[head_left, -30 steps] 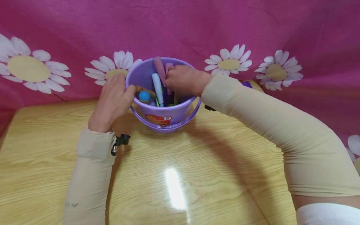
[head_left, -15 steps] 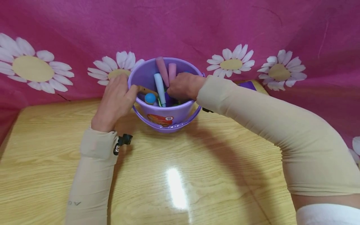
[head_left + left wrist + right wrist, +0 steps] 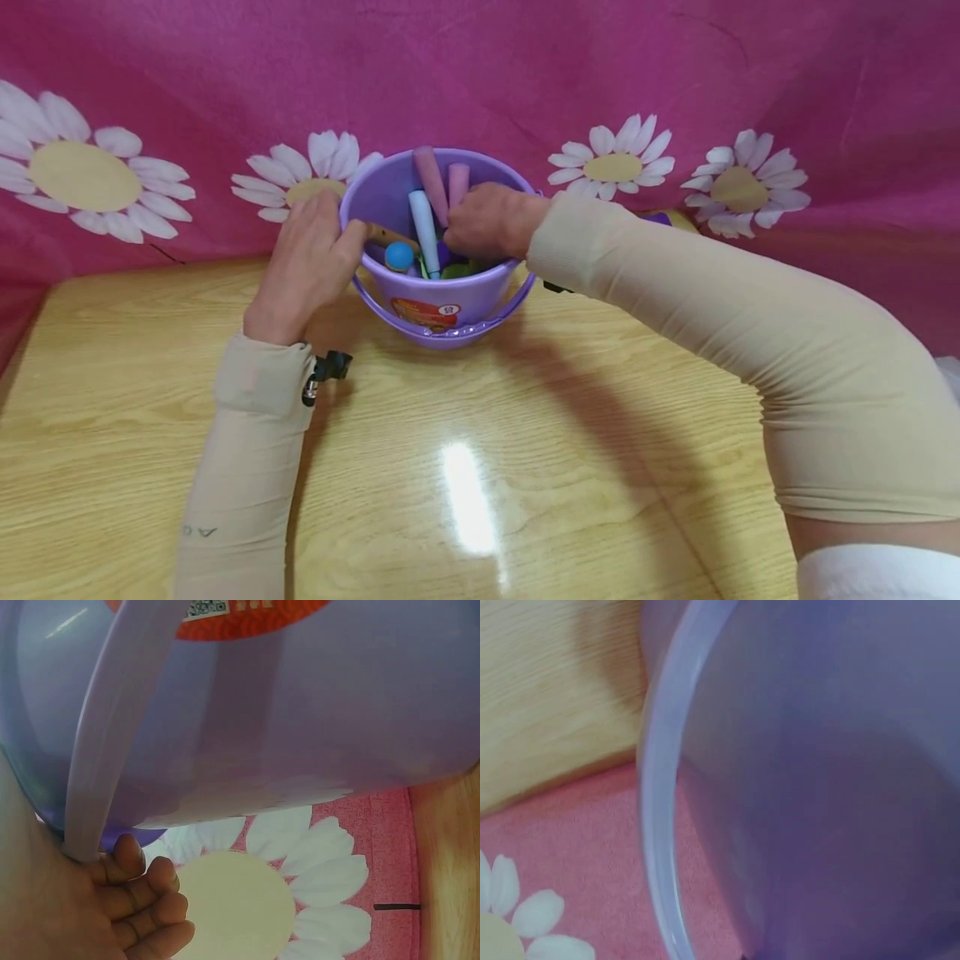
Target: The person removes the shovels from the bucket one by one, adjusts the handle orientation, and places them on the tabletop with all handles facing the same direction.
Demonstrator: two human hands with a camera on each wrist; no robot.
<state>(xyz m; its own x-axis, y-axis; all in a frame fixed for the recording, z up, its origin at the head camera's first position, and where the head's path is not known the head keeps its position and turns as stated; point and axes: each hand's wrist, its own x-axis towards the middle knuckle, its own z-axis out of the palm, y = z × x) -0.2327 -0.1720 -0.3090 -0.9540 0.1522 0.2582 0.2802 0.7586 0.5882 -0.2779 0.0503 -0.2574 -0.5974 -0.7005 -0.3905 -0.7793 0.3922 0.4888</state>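
A purple plastic bucket (image 3: 483, 290) with a red label stands at the back of the wooden table. My left hand (image 3: 303, 262) holds its left rim, the thumb over the edge. In the left wrist view, the curled fingers (image 3: 154, 900) lie outside the wall beside the bucket's handle (image 3: 112, 727). My right hand (image 3: 491, 221) reaches over the right rim into the bucket; its fingertips are hidden among the contents. Close by it are two pink cylindrical sticks (image 3: 431, 179) and a light blue stick (image 3: 423, 225). A blue ball (image 3: 399, 256) and a wooden piece (image 3: 392, 237) lie at the left inside.
A pink cloth (image 3: 480, 75) printed with white daisies hangs right behind the bucket. Partly behind my right sleeve, a purple and yellow object (image 3: 658, 218) sits at the table's back edge. The wooden table (image 3: 390, 467) spreads out in front.
My right hand has gone slightly lower into the bucket, and more of the second pink stick shows. My left hand stays on the rim.
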